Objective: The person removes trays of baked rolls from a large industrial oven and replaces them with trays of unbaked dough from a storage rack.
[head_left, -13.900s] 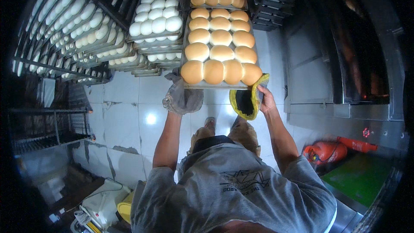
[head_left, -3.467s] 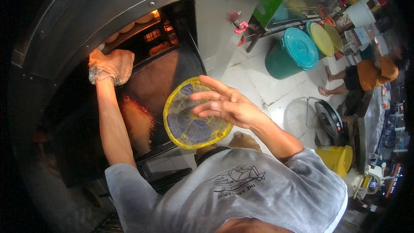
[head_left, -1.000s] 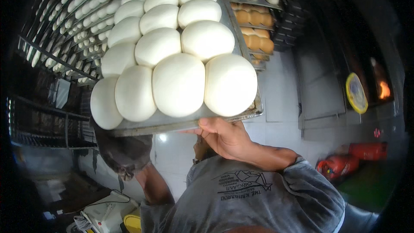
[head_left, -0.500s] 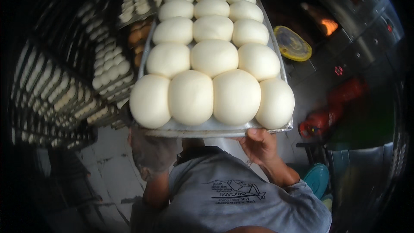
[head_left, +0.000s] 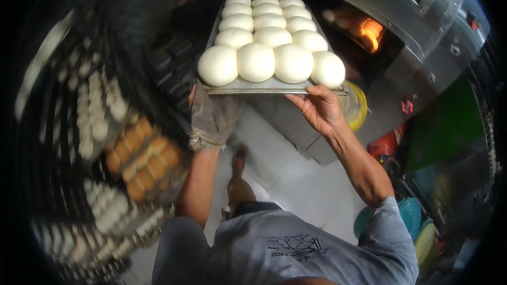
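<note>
A metal baking tray (head_left: 264, 89) full of round white dough balls (head_left: 256, 62), set in several close rows, is held out in front of me. At its near left corner my left hand (head_left: 214, 119), in a worn grey-brown glove, grips the edge; most of its fingers are hidden beneath the tray. Bare, my right hand (head_left: 319, 106) pinches the near right edge, thumb on top and fingers below. Beyond the tray's right side is an oven (head_left: 412, 26) with an orange glow (head_left: 371, 34) in its opening.
On my left stands a dark rack (head_left: 58, 142) holding trays of pale dough and a tray of browned buns (head_left: 145, 158). A yellow-rimmed tub (head_left: 355, 106) sits below the oven. To the right are a red cylinder (head_left: 385, 145) and teal basins (head_left: 404, 216). Pale tiles (head_left: 280, 158) cover the floor.
I have turned right, toward the oven, and the rack has slid left in view. The tray is farther from me, with my arms stretched out more. Both hands still grip it.
</note>
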Demonstrator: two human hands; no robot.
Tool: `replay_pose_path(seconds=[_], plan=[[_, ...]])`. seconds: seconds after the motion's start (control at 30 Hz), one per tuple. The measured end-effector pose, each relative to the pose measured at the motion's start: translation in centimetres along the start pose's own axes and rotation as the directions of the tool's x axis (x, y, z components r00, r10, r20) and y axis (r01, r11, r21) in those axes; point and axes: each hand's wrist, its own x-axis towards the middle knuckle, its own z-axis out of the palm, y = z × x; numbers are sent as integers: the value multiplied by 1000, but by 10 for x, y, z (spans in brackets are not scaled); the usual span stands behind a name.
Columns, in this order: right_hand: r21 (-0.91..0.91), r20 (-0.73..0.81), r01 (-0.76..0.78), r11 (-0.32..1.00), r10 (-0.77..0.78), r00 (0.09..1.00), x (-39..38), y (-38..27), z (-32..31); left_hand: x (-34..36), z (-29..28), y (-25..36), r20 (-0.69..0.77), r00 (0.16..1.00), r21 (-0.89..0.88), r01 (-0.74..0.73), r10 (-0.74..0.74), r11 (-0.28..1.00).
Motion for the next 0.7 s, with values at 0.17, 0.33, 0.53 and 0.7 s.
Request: replay_pose_path(seconds=[0.17,0.33,0.53,0.7], plan=[[27,-70,94,995,-92,993,200,-21,-37,222,-17,40,166,974,-117,175,-154,978],[96,-130,115,989,-103,986,322,-47,-85,358,0,59,469,883,877,-463,21,-127],[-107,-385,196,975,-222,896,392,-63,-111,487,-70,99,286,958,761,-251,-39,-598],[-684,-184,293,668,-547,817,460,-78,-203,576,-57,96,364,923,494,-304,-124,-815]])
